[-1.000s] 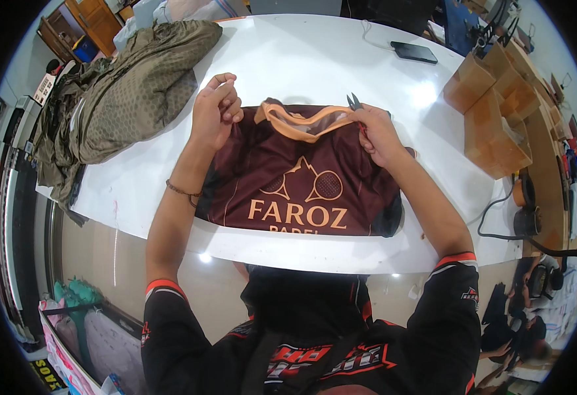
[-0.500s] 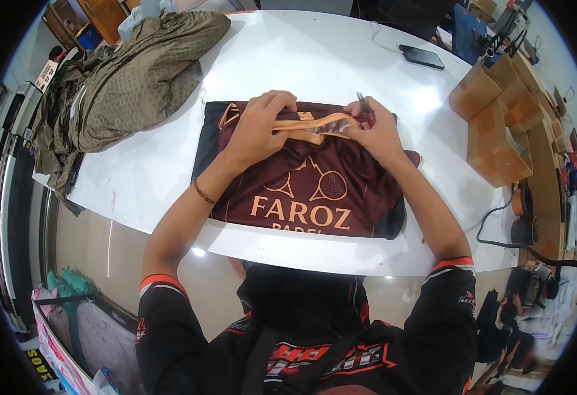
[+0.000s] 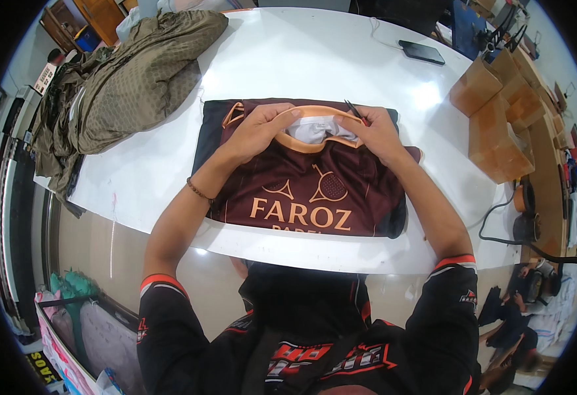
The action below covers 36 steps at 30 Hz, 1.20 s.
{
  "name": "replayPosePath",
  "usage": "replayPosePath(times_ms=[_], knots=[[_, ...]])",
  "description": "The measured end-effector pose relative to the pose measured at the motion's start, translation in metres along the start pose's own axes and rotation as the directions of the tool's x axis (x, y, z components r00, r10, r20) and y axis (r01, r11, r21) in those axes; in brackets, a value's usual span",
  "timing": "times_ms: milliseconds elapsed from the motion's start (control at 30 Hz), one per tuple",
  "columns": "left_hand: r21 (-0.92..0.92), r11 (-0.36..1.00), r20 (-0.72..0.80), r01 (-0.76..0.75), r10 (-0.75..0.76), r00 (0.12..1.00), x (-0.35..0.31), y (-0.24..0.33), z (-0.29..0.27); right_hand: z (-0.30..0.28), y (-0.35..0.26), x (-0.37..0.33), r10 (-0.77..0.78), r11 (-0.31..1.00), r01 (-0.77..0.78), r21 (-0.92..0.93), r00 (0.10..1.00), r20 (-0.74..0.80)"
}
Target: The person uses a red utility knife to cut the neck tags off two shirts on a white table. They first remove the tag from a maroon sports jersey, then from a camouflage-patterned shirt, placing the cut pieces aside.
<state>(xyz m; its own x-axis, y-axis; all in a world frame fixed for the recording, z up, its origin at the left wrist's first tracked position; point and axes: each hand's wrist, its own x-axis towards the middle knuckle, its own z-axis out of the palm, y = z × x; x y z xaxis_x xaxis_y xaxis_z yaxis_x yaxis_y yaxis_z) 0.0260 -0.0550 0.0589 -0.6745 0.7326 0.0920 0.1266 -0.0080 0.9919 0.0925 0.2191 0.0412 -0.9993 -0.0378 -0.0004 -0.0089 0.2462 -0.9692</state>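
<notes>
A maroon and black jersey [image 3: 288,191] with orange trim and print lies on the white table in front of me. My left hand [image 3: 262,128] pinches the left side of its orange collar, thumb on the inner edge. On the opposite side, my right hand [image 3: 377,135] grips the collar too. A small pair of dark-tipped thread snips [image 3: 354,108] with a bit of red pokes out of the right hand. Between my hands the neck opening is spread, and the white inside [image 3: 311,130] of the jersey shows.
An olive patterned cloth heap [image 3: 143,85] covers the table's left end. At the back right lies a dark phone [image 3: 422,52] with a cable. Open cardboard boxes [image 3: 496,131] stand along the right edge, with a black cable [image 3: 499,240] below them.
The collar was nearly closed and is now pulled wide, baring the white inside. My left hand has turned, its thumb now over the collar edge.
</notes>
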Motion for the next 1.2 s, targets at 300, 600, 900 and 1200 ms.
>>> replayPosePath(times_ms=[300,600,900,1200], knots=[[-0.062,0.998,-0.085,-0.009,0.004,0.996,-0.003,-0.005,0.007,0.027,-0.029,-0.027,-0.564,0.791,0.431,-0.433,0.789,-0.244],[-0.038,0.995,-0.144,-0.093,0.087,0.986,-0.006,0.003,0.017,0.048,-0.026,-0.03,-0.645,0.748,0.593,-0.299,0.756,-0.115],[0.221,0.968,-0.252,-0.116,0.172,0.952,-0.012,-0.001,0.033,0.057,-0.015,-0.029,-0.298,0.951,0.307,0.04,0.943,-0.148],[0.434,0.88,-0.221,-0.192,0.31,0.925,-0.017,0.002,0.041,0.055,-0.01,-0.028,-0.165,0.957,0.188,0.221,0.979,-0.115]])
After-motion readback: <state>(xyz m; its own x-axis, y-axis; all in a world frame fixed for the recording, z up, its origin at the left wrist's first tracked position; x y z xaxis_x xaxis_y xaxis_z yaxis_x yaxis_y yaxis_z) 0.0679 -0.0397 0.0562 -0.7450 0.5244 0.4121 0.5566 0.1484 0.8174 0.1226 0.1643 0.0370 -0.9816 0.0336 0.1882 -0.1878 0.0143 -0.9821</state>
